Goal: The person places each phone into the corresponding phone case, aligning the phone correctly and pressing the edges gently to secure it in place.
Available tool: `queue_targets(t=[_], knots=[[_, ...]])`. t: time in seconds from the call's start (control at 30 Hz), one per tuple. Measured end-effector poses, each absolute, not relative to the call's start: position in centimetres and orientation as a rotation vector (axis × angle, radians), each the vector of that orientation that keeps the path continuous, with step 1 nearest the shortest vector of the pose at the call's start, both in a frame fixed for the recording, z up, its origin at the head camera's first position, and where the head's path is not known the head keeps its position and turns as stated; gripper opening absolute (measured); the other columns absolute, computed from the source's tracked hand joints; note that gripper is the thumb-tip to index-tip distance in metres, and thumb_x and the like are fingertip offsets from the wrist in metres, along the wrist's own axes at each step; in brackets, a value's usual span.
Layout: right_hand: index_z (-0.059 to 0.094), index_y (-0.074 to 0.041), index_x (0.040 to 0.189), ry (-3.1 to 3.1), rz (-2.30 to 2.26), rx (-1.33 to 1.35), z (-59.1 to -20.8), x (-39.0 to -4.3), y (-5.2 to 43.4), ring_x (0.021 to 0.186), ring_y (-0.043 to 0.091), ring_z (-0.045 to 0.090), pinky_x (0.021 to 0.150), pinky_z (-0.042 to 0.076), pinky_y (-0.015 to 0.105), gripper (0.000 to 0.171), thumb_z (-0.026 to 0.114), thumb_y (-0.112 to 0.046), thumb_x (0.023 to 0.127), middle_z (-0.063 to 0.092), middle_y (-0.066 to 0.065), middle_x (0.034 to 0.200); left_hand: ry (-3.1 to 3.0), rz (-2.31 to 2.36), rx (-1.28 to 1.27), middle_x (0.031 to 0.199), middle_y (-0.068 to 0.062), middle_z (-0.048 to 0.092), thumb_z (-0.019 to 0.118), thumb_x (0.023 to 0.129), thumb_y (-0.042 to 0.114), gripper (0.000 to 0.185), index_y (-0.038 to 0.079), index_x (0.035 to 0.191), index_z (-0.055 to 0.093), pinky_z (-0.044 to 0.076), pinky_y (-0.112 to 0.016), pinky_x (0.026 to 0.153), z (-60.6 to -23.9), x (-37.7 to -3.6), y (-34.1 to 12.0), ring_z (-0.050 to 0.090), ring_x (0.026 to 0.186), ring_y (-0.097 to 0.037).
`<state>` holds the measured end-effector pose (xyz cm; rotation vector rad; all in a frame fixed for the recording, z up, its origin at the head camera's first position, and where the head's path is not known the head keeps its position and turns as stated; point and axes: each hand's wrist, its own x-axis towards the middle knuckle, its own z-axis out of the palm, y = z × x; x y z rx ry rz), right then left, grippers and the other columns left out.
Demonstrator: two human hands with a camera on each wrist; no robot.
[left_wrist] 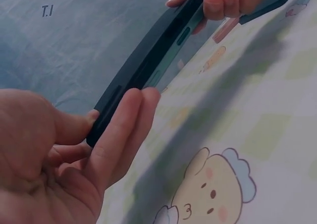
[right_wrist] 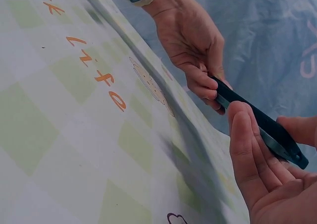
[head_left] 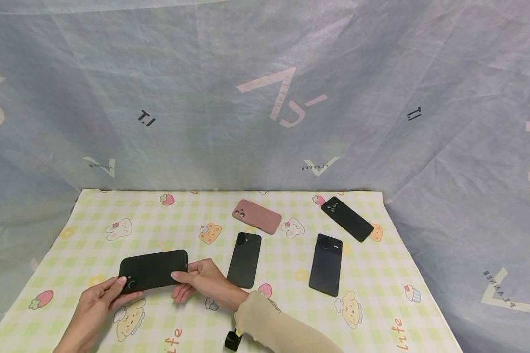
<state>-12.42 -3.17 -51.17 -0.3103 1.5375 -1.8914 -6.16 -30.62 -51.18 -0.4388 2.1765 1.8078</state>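
Observation:
Both hands hold a phone with a black case (head_left: 154,270) on its back, raised above the cloth at the left. My left hand (head_left: 92,301) pinches the end by the camera, thumb on the back and fingers underneath. At the other end my right hand (head_left: 205,279) grips with its thumb on the back. In the left wrist view the phone's greenish side (left_wrist: 171,58) shows below the black case edge (left_wrist: 141,55), so the case does not cover that side fully. The right wrist view shows the case bent along its length. The phone's front is hidden.
A dark phone (head_left: 244,260) lies beside the right hand, with a pink phone case (head_left: 257,216) behind it. Farther right are another dark phone (head_left: 326,264) and a black case (head_left: 347,219). A patterned cloth (head_left: 159,225) covers the table; grey fabric (head_left: 229,122) hangs behind.

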Motion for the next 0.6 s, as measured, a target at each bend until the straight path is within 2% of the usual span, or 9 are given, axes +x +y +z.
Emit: queue_targets(t=[0.17, 0.3, 0.43, 0.6], knots=[[0.075, 0.002, 0.106, 1.53, -1.889, -0.322, -51.27, -12.35, -3.25, 0.066, 0.01, 0.074, 0.08, 0.067, 0.041, 0.027, 0.072, -0.024, 0.106, 0.078, 0.027, 0.09, 2.156, 1.783, -0.467, 0.118, -0.011, 0.079, 0.047, 0.115, 0.049, 0.083, -0.014, 0.163, 0.024, 0.049, -0.003, 0.084, -51.23, -6.09, -30.94, 0.077, 0.106, -0.01], [0.075, 0.002, 0.107, 1.541, -1.888, -0.344, -51.51, -12.29, -3.28, 0.067, 0.012, 0.075, 0.079, 0.067, 0.042, 0.027, 0.07, -0.024, 0.107, 0.078, 0.026, 0.089, 2.132, 1.822, -0.481, 0.116, -0.01, 0.08, 0.049, 0.114, 0.047, 0.082, -0.015, 0.162, 0.024, 0.051, -0.004, 0.084, -51.27, -5.91, -31.05, 0.078, 0.105, -0.011], [0.073, 0.004, 0.104, 1.538, -1.904, -0.375, -51.57, -12.38, -3.28, 0.067, 0.012, 0.074, 0.08, 0.067, 0.045, 0.03, 0.07, -0.025, 0.107, 0.078, 0.026, 0.09, 2.113, 1.915, -0.488, 0.111, -0.009, 0.08, 0.049, 0.115, 0.042, 0.08, -0.017, 0.161, 0.023, 0.058, -0.015, 0.088, -51.17, -5.65, -30.88, 0.079, 0.101, -0.016], [0.071, 0.004, 0.101, 1.534, -1.935, -0.391, -51.42, -12.56, -3.39, 0.066, 0.011, 0.073, 0.081, 0.067, 0.048, 0.03, 0.072, -0.025, 0.106, 0.078, 0.026, 0.09, 2.032, 1.935, -0.559, 0.112, -0.005, 0.078, 0.051, 0.113, 0.052, 0.092, -0.012, 0.166, 0.013, 0.058, -0.022, 0.097, -50.8, -6.13, -30.68, 0.078, 0.104, -0.014]])
